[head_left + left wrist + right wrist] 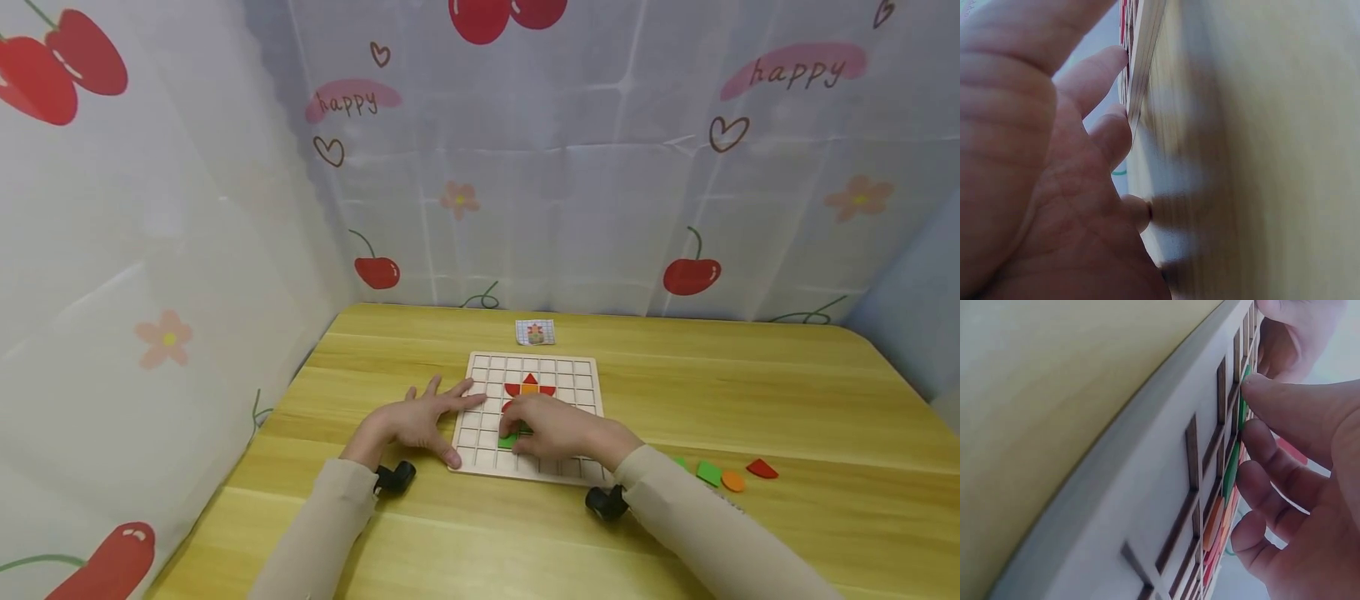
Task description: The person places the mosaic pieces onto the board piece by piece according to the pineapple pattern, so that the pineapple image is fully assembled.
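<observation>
A light wooden grid board [480, 434] lies on the table, with a red triangle [530, 379], an orange square [529, 389] and other red pieces set in its cells. My left hand [417, 419] spreads its fingers over the board's left edge, thumb at the near left corner. Over the middle of the board, my right hand [558, 426] pinches a flat green piece [507, 442] between thumb and index finger, low against the grid. A second green piece [1231, 472] sits in the grid under its other fingers. The right hand covers part of the pattern.
A small picture card [535, 332] lies behind the board. To the right, near the right sleeve, are a green piece [708, 473], an orange round piece [732, 481] and a red quarter-circle piece [762, 468]. A printed curtain [570, 200] hangs behind the table.
</observation>
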`<state>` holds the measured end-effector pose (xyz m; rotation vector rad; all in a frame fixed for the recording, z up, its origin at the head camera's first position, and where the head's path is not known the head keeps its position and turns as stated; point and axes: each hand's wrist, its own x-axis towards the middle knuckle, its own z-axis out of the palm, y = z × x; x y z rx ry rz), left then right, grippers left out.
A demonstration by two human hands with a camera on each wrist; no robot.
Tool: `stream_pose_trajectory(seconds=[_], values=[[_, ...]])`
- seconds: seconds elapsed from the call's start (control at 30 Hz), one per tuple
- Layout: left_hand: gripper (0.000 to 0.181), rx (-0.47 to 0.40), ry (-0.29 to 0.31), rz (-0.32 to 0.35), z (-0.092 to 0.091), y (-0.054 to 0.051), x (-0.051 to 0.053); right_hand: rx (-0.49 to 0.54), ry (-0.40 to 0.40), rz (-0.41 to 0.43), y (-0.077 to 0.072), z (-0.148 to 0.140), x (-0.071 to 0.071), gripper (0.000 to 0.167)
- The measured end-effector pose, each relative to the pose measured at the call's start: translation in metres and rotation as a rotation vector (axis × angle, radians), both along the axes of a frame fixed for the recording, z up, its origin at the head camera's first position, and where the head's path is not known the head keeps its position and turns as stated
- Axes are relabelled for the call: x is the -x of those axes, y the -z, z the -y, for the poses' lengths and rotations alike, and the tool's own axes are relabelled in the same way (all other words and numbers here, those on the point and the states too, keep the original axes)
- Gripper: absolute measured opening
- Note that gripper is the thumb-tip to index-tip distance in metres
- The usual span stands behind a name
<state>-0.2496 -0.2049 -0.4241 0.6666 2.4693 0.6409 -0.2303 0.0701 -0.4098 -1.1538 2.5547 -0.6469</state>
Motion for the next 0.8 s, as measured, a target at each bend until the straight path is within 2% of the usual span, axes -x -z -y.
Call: stream_pose_trajectory(seconds=[0.27, 0.67, 0.8], values=[[0.102, 0.005, 0.011, -0.009, 0.0, -0.003, -0.001, 0.032, -0.065, -0.062, -0.004, -0.018, -0.003, 0.014], [0.103, 0.007, -0.002, 0.005, -0.002, 0.0, -0.001, 0.083, 0.085, -0.005, -0.021, -0.083, -0.014, 0.018], [0.103, 0.008, -0.005, -0.001, -0.001, -0.001, -0.001, 0.098, 0.111, -0.037, -0.027, -0.111, -0.018, 0.018]])
